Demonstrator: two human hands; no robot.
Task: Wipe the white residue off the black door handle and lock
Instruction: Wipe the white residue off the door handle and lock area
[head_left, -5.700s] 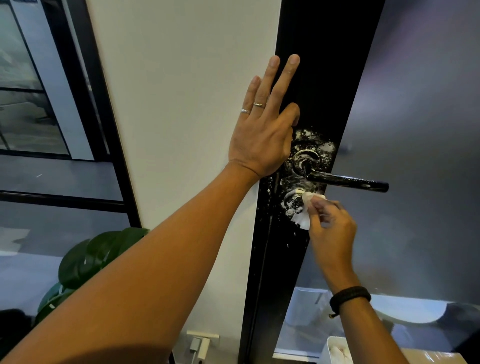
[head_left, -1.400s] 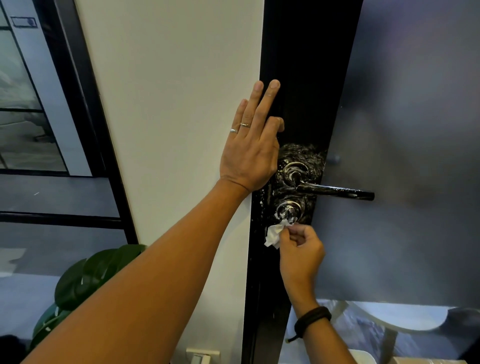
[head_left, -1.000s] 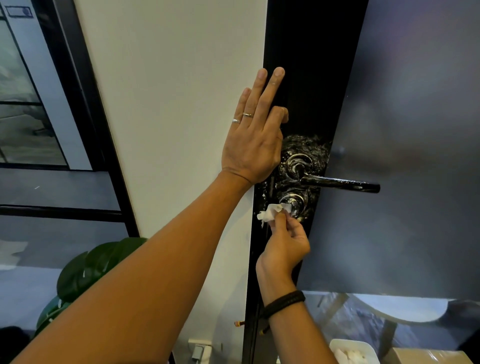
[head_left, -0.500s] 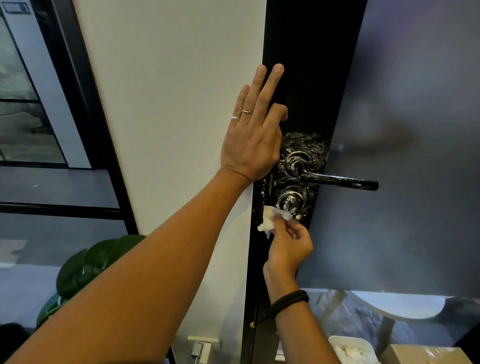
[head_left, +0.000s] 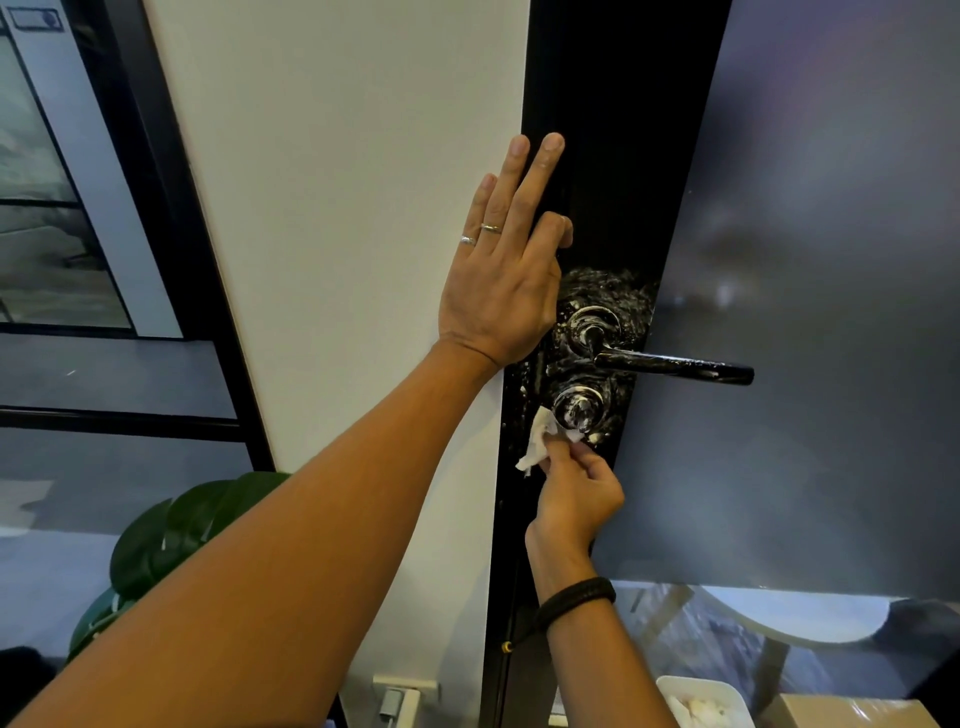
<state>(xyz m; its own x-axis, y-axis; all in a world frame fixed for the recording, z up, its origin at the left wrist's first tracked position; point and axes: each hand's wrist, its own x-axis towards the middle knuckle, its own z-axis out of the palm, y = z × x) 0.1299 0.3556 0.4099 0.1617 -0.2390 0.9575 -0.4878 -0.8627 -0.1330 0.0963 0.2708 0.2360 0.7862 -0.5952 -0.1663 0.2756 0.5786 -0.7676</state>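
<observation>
Head view: black door frame (head_left: 613, 156) running between white wall (head_left: 337, 234) and dark glass panel (head_left: 831, 364). Left hand (head_left: 498, 291) lying flat, fingers straight, across the wall-frame edge. Right hand (head_left: 579, 493) pinching a white wipe (head_left: 537, 441) against the lock (head_left: 577, 408), just below the smeared handle (head_left: 675, 366). Plant (head_left: 171, 530) sitting lower left.

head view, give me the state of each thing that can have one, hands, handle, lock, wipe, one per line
left hand: open, flat against the black door edge above the handle
right hand: pinches the small white crumpled wipe
wipe: crumpled, touching the lock's lower left
black lever door handle: horizontal, white streaks left
round black lock: smeared with white residue
</observation>
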